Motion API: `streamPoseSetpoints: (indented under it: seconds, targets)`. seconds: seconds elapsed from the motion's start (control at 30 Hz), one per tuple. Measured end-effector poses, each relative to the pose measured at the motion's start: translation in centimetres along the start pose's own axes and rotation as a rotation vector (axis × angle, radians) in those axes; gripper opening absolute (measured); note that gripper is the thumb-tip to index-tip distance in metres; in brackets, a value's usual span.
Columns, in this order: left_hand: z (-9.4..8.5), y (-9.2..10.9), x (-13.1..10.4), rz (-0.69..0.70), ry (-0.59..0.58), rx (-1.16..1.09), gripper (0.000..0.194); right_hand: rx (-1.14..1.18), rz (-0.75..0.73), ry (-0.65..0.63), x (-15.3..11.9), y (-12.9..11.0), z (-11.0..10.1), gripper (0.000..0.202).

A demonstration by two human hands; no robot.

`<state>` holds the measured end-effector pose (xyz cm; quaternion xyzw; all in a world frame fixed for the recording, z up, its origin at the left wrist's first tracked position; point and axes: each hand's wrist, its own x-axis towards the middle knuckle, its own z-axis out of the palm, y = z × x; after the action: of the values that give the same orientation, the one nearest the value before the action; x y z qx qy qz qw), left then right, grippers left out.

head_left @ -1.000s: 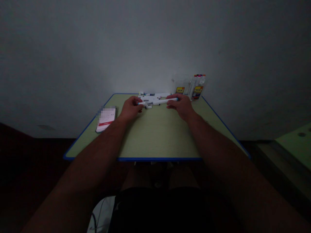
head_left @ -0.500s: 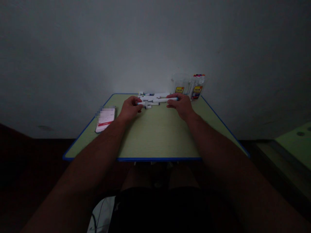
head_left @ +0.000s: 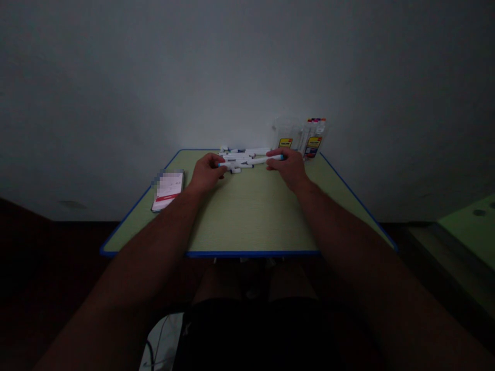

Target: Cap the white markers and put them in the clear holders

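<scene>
Between the fingertips of my right hand (head_left: 291,166) is a white marker (head_left: 259,161) with a blue end, its bare tip pointing left and tilted slightly down. My left hand (head_left: 207,171) pinches a small white cap (head_left: 225,165) with a blue end, apart from the marker's tip. Just behind both hands lies a loose group of white markers (head_left: 258,151) and caps near the table's back edge. A short white cap (head_left: 235,170) rests on the tabletop right of my left fingers. Dim light hides the finer details.
A clear plastic case (head_left: 286,133) with a yellow label stands at the back right, beside another clear case (head_left: 314,140) holding markers with coloured ends. A phone (head_left: 169,189) lies at the left of the blue-edged table (head_left: 251,221). The wall (head_left: 232,72) rises behind.
The marker in my right hand has shifted slightly right, and its tip has dipped a little. My left hand has stayed almost still with the cap.
</scene>
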<state>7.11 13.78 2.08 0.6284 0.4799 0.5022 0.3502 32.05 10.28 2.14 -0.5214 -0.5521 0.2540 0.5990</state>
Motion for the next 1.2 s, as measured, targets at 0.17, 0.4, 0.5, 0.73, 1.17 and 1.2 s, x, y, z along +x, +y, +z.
streamPoseSetpoints:
  seconds: [0.17,0.4,0.5,0.73,1.17,1.2]
  targets:
    - [-0.1,0.0,0.0,0.062,0.013,0.072,0.018,0.104,0.042,-0.016,0.1,0.3,0.1,0.025]
    - [-0.3,0.7,-0.6,0.241,0.062,0.27,0.017,0.144,0.068,-0.036,0.2,0.4,-0.1,0.024]
    - [-0.3,0.6,-0.6,0.249,0.069,0.268,0.016,0.175,0.077,-0.033,0.3,0.5,-0.1,0.024]
    - [0.0,-0.4,0.1,0.127,-0.006,0.084,0.018,0.206,0.085,-0.068,0.2,0.2,-0.2,0.026]
    - [0.0,-0.8,0.3,0.062,-0.084,-0.049,0.022,0.218,0.085,-0.094,0.1,0.2,-0.1,0.027]
    - [0.0,-0.9,0.3,0.065,-0.086,-0.053,0.023,0.226,0.087,-0.094,0.1,0.2,-0.1,0.027]
